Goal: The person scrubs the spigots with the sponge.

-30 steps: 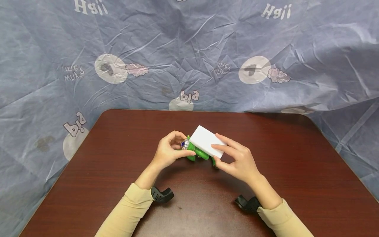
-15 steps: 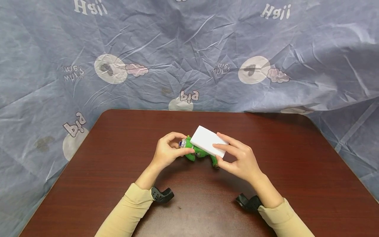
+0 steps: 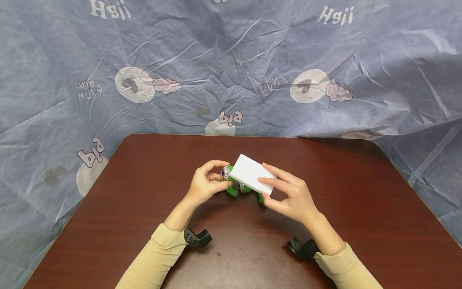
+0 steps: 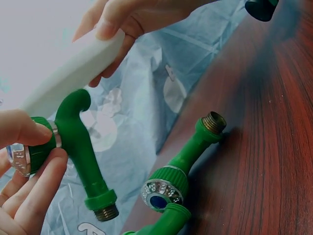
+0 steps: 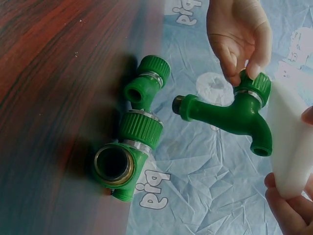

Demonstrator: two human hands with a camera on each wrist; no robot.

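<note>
My left hand (image 3: pixel 205 182) pinches the ribbed knob of a green tap (image 5: pixel 230 115) between thumb and fingers, holding it above the table. In the left wrist view the tap's brass-threaded end (image 4: pixel 106 212) hangs downward and its curved spout points away from the knob. A white sponge block (image 3: pixel 252 172) is gripped by my right hand (image 3: pixel 292 192), thumb on one side and fingers on the other. The block lies along the knob and spout side of the tap, seemingly touching it. From the head view the block hides most of the held tap.
Two more green taps, one with its knob (image 4: pixel 166 183) facing the left wrist camera and one showing a wide threaded mouth (image 5: pixel 115 164), lie on the brown table (image 3: pixel 162 160) below the hands. A grey-blue printed cloth (image 3: pixel 202 48) hangs behind the table.
The held tap has turned and shifted under the sponge block, so less of its green body shows. The sponge block has moved slightly back and forth; both hands keep their holds.
</note>
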